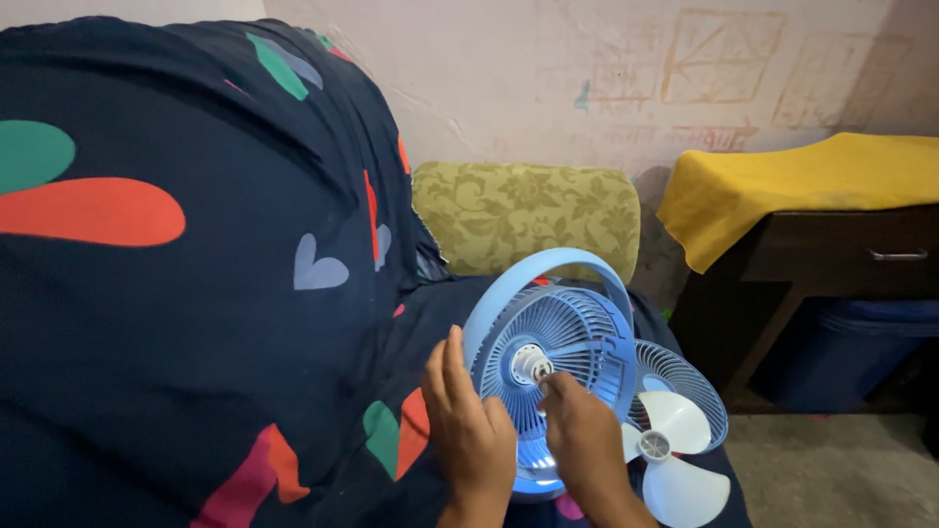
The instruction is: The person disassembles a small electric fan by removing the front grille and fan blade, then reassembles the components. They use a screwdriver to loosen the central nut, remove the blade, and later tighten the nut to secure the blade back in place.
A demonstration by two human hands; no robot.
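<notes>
A small light-blue fan body (562, 337) stands tilted on a dark patterned cover, its rear grille facing me and a white motor hub (531, 365) at its middle. My left hand (468, 420) rests against the grille's left rim, steadying it. The fingertips of my right hand (584, 440) pinch at the white hub. Beside the fan on the right lie a white fan blade (675, 460) and, under it, a blue front grille (690, 376).
A dark cover with coloured hearts and drops (196, 293) drapes the sofa on the left. An olive floral cushion (528, 215) sits behind the fan. At right stands a dark wooden table (841, 254) under a yellow cloth (782, 186), with a blue bin (851, 352) below.
</notes>
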